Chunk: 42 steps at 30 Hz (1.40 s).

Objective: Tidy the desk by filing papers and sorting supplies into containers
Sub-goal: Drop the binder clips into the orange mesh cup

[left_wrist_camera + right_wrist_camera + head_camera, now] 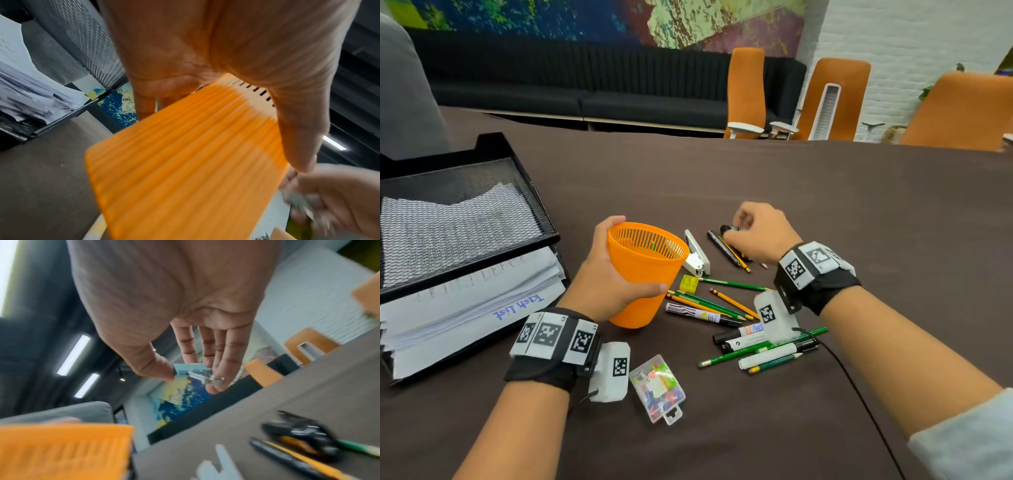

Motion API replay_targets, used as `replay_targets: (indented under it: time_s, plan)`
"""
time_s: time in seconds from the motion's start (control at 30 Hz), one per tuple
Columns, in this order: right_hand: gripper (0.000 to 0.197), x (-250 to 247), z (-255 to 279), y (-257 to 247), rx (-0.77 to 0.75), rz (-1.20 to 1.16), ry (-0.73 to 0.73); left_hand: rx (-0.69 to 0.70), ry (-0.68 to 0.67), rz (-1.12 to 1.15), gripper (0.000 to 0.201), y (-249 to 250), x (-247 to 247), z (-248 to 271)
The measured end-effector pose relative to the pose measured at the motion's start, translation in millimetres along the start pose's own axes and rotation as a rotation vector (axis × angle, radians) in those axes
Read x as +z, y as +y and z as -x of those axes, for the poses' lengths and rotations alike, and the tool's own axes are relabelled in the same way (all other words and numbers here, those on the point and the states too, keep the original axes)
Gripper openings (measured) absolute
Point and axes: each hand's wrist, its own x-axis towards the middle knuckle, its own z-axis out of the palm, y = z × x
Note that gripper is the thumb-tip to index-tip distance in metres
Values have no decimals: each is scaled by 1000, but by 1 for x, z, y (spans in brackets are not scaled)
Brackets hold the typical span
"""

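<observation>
Sorting supplies is the step in hand. The left hand (607, 274) grips the orange cup (645, 270), tilted near the worktop's middle — the right hand (185, 331) pinches a binder clip (192, 371) just beside it. Next, likely: carry the clip over the rim and release.

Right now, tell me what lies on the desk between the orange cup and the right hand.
In the head view, a white stapler lies between the orange cup and the right hand, with a black pen just beyond it.
</observation>
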Motion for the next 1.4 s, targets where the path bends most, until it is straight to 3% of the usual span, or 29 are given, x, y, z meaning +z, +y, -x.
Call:
replay_targets:
  time_s: [0.17,0.23,0.33,0.4,0.53,0.63,0.77,0.83,0.97,1.07,1.23,1.4]
  plan:
    - [25,3,18,-62,-331,-160,-55,43,-57,14,115,6,7,3]
    - [26,10,16,-71,-343,-233,-56,40,-36,36,115,9,6,3]
    - [13,25,1,-63,-207,-251,8,28,63,-7,116,5,-8,1]
    - [11,39,-8,-51,-146,-52,-85,5,128,-35,117,-2,-21,-1]
    - [44,79,1,-32,-214,507,-471,-19,156,-22,118,-10,-36,-1]
    - [47,91,7,-26,-295,688,-495,-6,140,-10,115,-8,-31,-2]
    - [24,91,8,-25,-340,818,-437,3,116,11,118,-8,-23,-2]
    - [14,82,9,-22,-307,759,-365,-6,109,1,117,-8,-22,-2]
    - [25,40,7,-25,-137,327,-212,-20,73,-21,116,-4,-18,0]
    - [18,3,14,-44,-185,-6,-117,12,0,-10,114,5,-5,2]
    - [33,-36,41,-65,-353,-91,-104,117,-86,53,111,32,21,9]
    - [24,-63,48,-24,-248,-213,50,172,-29,110,106,41,21,13]
